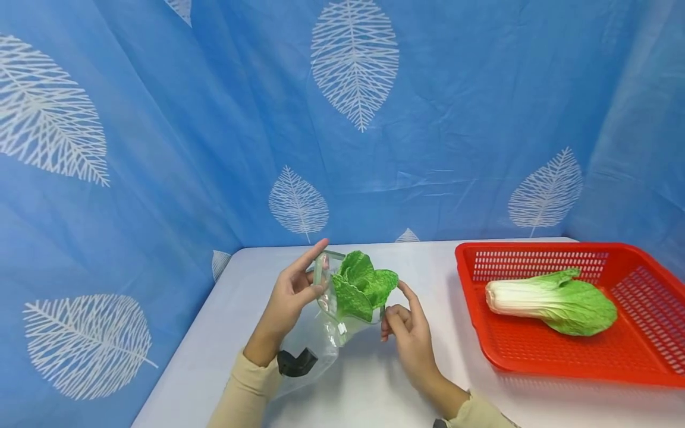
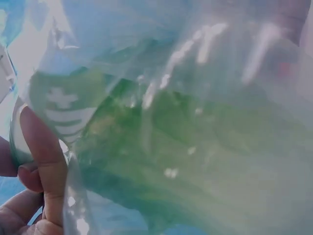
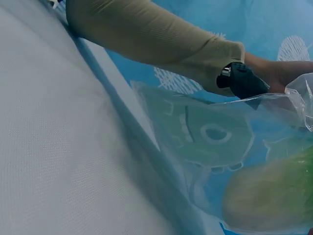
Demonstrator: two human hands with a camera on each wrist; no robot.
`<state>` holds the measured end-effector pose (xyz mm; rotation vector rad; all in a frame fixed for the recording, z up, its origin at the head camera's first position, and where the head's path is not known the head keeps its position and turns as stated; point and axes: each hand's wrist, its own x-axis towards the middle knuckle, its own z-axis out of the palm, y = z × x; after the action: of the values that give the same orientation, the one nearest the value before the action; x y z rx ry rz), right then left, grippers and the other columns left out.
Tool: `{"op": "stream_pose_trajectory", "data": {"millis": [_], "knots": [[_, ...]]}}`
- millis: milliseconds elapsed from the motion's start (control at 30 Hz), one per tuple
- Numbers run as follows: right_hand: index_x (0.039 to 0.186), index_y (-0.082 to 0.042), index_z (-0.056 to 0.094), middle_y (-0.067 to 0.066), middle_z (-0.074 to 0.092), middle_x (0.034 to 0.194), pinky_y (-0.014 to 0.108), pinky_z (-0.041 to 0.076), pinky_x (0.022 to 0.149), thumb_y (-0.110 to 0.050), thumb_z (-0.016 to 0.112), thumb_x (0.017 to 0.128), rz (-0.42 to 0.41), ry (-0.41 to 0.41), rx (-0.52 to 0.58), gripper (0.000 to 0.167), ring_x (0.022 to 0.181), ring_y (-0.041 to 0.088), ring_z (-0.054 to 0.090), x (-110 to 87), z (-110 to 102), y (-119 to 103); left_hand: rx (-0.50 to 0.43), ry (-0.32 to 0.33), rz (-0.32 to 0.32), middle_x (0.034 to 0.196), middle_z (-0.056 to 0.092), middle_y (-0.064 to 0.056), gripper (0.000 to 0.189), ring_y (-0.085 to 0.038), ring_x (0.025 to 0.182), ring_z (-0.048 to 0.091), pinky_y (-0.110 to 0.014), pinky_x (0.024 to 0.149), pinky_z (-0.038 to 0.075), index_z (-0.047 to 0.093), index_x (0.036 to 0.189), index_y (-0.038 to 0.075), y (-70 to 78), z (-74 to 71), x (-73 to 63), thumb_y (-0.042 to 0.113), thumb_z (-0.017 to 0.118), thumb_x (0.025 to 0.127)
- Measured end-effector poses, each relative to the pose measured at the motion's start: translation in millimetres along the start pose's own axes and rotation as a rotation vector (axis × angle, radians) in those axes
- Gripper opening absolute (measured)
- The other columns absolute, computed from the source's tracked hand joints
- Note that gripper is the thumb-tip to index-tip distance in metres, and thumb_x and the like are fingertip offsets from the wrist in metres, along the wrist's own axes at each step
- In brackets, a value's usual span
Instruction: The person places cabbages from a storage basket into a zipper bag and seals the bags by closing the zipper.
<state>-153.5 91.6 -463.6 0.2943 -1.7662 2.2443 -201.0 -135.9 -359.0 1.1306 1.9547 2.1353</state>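
Note:
A clear plastic zip bag (image 1: 327,333) is held up over the table, its mouth tilted up and away. Inside it sits a Chinese cabbage (image 1: 357,288), its green leaves sticking out of the opening. On the left side of the mouth, my left hand (image 1: 291,294) grips the rim with the thumb in front and the index finger stretched upward. Opposite, my right hand (image 1: 408,327) pinches the other side of the rim, index fingertip by the leaves. The cabbage's pale stem (image 3: 259,196) shows blurred through the plastic in the right wrist view. Printed shapes mark the bag.
A red plastic basket (image 1: 481,351) stands at the right of the white table (image 1: 257,267), with another Chinese cabbage (image 1: 556,302) lying in it. Blue cloth (image 1: 428,119) with white leaf prints hangs behind and at the sides.

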Motion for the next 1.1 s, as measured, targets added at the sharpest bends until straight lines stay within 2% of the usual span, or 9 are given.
{"op": "stream_pose_trajectory", "data": {"millis": [133, 267, 367, 433, 633, 700, 767, 933, 1100], "knots": [[0.162, -0.011, 0.024, 0.023, 0.057, 0.079, 0.030, 0.056, 0.061, 0.004, 0.053, 0.101, -0.020, -0.033, -0.016, 0.068, 0.065, 0.020, 0.058, 0.6, 5.5, -2.8, -0.017, 0.014, 0.031, 0.159, 0.032, -0.017, 0.073, -0.009, 0.082, 0.061, -0.021, 0.067, 0.054, 0.026, 0.161, 0.002, -0.1, -3.9, 1.2, -0.010, 0.049, 0.093], [0.163, -0.015, 0.021, 0.019, 0.059, 0.081, 0.032, 0.058, 0.064, 0.001, 0.054, 0.101, 0.100, -0.024, 0.024, 0.072, 0.067, 0.022, 0.060, 3.1, 11.0, -1.5, -0.020, 0.007, 0.050, 0.163, 0.025, -0.017, 0.073, -0.007, 0.079, 0.059, -0.022, 0.067, 0.055, 0.025, 0.161, -0.001, 0.4, -5.1, 1.7, -0.011, 0.048, 0.093], [0.164, -0.023, 0.019, 0.017, 0.062, 0.083, 0.033, 0.059, 0.066, 0.002, 0.053, 0.099, 0.188, -0.004, 0.054, 0.077, 0.069, 0.025, 0.063, 6.5, 15.2, -1.9, -0.022, 0.016, 0.044, 0.158, 0.033, -0.014, 0.073, -0.007, 0.078, 0.059, -0.022, 0.067, 0.056, 0.026, 0.161, -0.001, 0.6, -4.5, 1.6, -0.012, 0.048, 0.092], [0.163, -0.030, 0.020, 0.017, 0.063, 0.083, 0.033, 0.059, 0.067, 0.005, 0.051, 0.098, 0.197, 0.013, 0.069, 0.080, 0.070, 0.029, 0.064, 9.7, 16.9, -4.8, -0.023, 0.026, 0.037, 0.152, 0.038, -0.012, 0.073, -0.007, 0.078, 0.058, -0.022, 0.066, 0.055, 0.027, 0.161, 0.001, 0.8, -4.3, 1.5, -0.011, 0.048, 0.092], [0.158, -0.042, 0.028, 0.016, 0.062, 0.081, 0.033, 0.059, 0.068, 0.008, 0.050, 0.096, 0.112, 0.052, 0.088, 0.083, 0.070, 0.032, 0.064, 19.1, 14.6, -25.5, -0.025, 0.041, 0.053, 0.159, 0.030, -0.013, 0.074, -0.007, 0.078, 0.057, -0.020, 0.066, 0.054, 0.025, 0.161, 0.000, 4.2, -7.4, 0.2, -0.011, 0.049, 0.092], [0.158, -0.042, 0.029, 0.014, 0.061, 0.080, 0.032, 0.059, 0.069, 0.008, 0.050, 0.097, 0.089, 0.053, 0.100, 0.082, 0.069, 0.028, 0.063, 21.2, 13.1, -35.0, -0.025, 0.048, 0.068, 0.149, 0.039, -0.016, 0.073, -0.008, 0.077, 0.057, -0.021, 0.066, 0.054, 0.026, 0.161, 0.000, 6.5, -9.4, 0.0, -0.011, 0.050, 0.092], [0.158, -0.040, 0.030, 0.012, 0.060, 0.078, 0.032, 0.059, 0.070, 0.008, 0.050, 0.097, 0.062, 0.047, 0.110, 0.081, 0.069, 0.025, 0.063, 22.9, 11.8, -43.9, -0.018, 0.058, 0.079, 0.145, 0.039, -0.019, 0.073, -0.008, 0.077, 0.056, -0.021, 0.067, 0.052, 0.026, 0.161, 0.000, 9.7, -11.0, -0.9, -0.011, 0.049, 0.093], [0.157, -0.033, 0.035, 0.010, 0.059, 0.077, 0.032, 0.058, 0.068, 0.009, 0.051, 0.097, -0.009, 0.021, 0.089, 0.075, 0.068, 0.022, 0.061, 28.8, 9.8, -64.2, -0.022, 0.070, 0.108, 0.158, 0.031, -0.013, 0.071, -0.008, 0.078, 0.056, -0.021, 0.066, 0.050, 0.026, 0.161, 0.000, 18.2, -13.4, -4.2, -0.011, 0.048, 0.094], [0.154, -0.027, 0.044, 0.009, 0.061, 0.074, 0.029, 0.053, 0.058, 0.009, 0.054, 0.094, -0.103, -0.035, 0.036, 0.070, 0.061, 0.020, 0.057, 52.8, 12.2, -101.0, -0.044, 0.054, 0.153, 0.132, 0.050, -0.008, 0.071, -0.010, 0.079, 0.060, -0.026, 0.062, 0.057, 0.025, 0.161, -0.001, 37.7, -17.0, 1.2, -0.014, 0.046, 0.094]]}}
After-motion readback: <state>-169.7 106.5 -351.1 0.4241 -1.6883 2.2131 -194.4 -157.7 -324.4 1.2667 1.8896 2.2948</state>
